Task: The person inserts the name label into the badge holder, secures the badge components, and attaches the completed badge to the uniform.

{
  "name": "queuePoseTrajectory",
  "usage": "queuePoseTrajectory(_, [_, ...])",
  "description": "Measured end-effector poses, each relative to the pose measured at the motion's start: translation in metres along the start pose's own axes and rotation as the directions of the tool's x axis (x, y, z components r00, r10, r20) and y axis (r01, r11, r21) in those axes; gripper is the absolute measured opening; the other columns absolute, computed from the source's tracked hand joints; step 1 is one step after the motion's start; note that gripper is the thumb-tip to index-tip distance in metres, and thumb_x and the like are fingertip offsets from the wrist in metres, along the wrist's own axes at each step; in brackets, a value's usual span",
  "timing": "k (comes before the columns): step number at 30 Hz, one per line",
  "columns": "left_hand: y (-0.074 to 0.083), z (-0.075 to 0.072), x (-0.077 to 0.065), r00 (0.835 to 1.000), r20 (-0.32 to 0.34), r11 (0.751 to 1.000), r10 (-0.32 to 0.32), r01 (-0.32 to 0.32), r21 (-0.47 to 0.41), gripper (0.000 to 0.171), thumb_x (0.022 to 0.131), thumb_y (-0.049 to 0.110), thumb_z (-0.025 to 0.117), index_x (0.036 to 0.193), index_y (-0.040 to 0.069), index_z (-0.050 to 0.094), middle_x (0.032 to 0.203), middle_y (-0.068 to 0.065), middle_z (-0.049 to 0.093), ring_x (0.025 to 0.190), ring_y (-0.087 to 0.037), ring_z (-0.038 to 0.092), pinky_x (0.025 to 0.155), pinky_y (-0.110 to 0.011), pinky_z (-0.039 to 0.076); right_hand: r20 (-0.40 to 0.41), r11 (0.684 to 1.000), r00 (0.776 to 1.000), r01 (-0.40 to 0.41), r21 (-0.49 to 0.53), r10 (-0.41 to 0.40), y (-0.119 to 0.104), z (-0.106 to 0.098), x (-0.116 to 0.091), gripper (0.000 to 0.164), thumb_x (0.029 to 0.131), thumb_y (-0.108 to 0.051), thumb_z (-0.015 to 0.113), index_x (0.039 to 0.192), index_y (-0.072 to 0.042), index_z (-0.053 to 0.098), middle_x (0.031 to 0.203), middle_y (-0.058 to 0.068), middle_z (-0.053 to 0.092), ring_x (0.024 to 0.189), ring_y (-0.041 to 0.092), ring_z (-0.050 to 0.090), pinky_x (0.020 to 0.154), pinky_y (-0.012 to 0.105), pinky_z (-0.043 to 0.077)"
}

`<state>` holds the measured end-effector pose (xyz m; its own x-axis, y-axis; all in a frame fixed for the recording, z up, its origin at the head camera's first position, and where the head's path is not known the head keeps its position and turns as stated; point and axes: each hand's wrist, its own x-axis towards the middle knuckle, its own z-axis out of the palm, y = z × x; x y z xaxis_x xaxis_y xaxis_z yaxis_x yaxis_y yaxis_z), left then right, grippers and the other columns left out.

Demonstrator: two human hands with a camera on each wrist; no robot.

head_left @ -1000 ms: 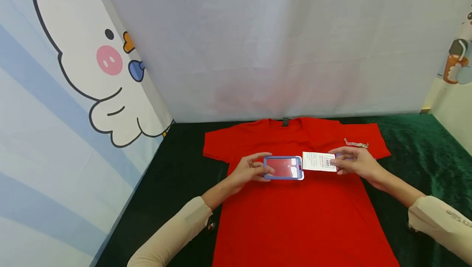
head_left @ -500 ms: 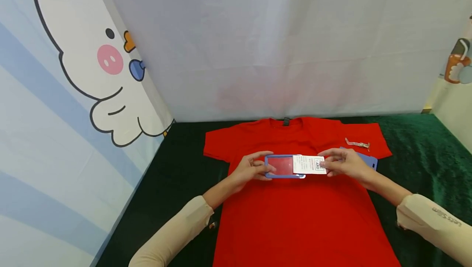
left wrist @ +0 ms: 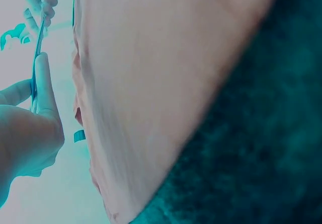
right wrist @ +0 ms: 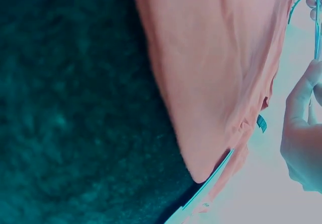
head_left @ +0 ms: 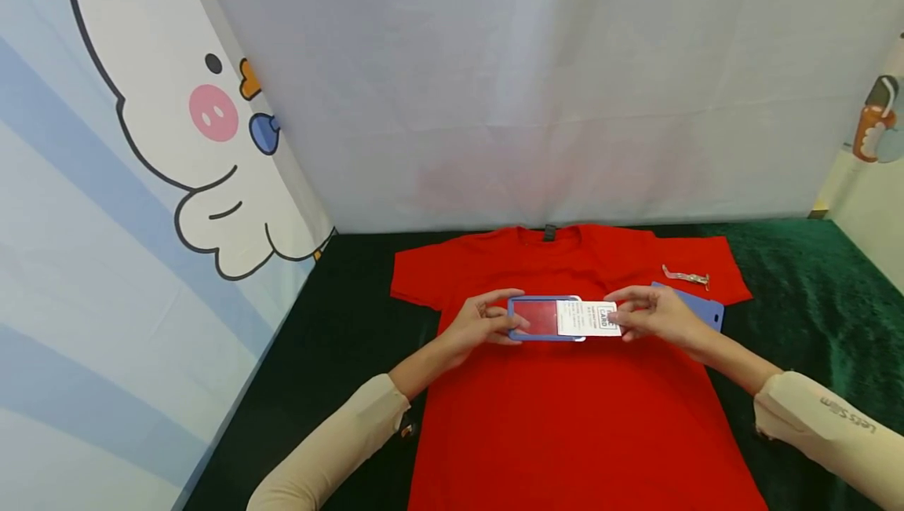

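Note:
My left hand [head_left: 469, 328] pinches the left end of a blue-framed clear card holder [head_left: 535, 319], held sideways above the red T-shirt [head_left: 565, 409]. From the right, my right hand [head_left: 657, 319] pinches a white printed card [head_left: 588, 318] by its right end. The card's left part lies over the right half of the holder, in line with it; its right part sticks out past the holder's end. In the left wrist view the holder [left wrist: 35, 78] shows edge-on between thumb and fingers of the left hand [left wrist: 32, 133]. The right wrist view shows the right hand [right wrist: 304, 133] gripping the card's end.
A flat blue plate with a slot [head_left: 699, 308] lies by the shirt's right sleeve, partly behind the right hand. A silvery strap or clip [head_left: 685, 277] rests on that sleeve. Under the shirt spreads dark green cloth [head_left: 798, 323]; a pale curtain [head_left: 523, 103] hangs behind.
The right hand has moved left with the card, from beside the holder's right end to overlapping its right half. The blue plate has come into fuller view. The left hand stays nearly still.

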<state>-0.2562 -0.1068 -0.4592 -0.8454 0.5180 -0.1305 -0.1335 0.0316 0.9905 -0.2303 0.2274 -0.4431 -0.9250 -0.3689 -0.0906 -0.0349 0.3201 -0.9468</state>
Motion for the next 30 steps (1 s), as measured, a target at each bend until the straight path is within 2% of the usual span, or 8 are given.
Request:
queuePoseTrajectory(6, [-0.001,0.001,0.002,1.0,0.0,1.0,-0.002,0.002,0.007,0.051,0.101,0.004,0.061,0.15,0.003,0.047,0.11,-0.018,0.077,0.085,-0.01,0.075,0.087,-0.036,0.063,-0.003,1.0,1.0,0.005,-0.019,-0.005,-0.004,0.003,0.0,0.053,0.099,-0.015,0.068,0.141,0.011,0.051,0.106,0.02,0.072,0.082,0.011,0.07,0.076,0.026,0.063])
queuePoseTrajectory(20, [0.0,0.004,0.0,1.0,0.006,1.0,-0.018,0.018,0.005,0.052,0.101,0.004,0.061,0.151,0.003,0.047,0.111,-0.018,0.077,0.084,-0.009,0.075,0.087,-0.035,0.062,-0.028,1.0,1.0,0.007,-0.023,-0.008,-0.008,0.012,0.004,0.051,0.097,-0.013,0.07,0.138,0.013,0.053,0.101,0.017,0.072,0.074,0.011,0.068,0.072,0.03,0.064])
queuePoseTrajectory(30, [0.001,0.004,0.002,1.0,0.005,1.0,-0.017,0.017,-0.003,0.052,0.101,0.003,0.061,0.151,0.003,0.047,0.107,-0.014,0.078,0.084,-0.008,0.075,0.087,-0.036,0.062,-0.057,0.999,0.998,0.03,-0.041,-0.032,-0.004,0.007,0.002,0.048,0.097,-0.012,0.07,0.136,0.013,0.055,0.1,0.02,0.072,0.072,0.01,0.068,0.071,0.028,0.064])
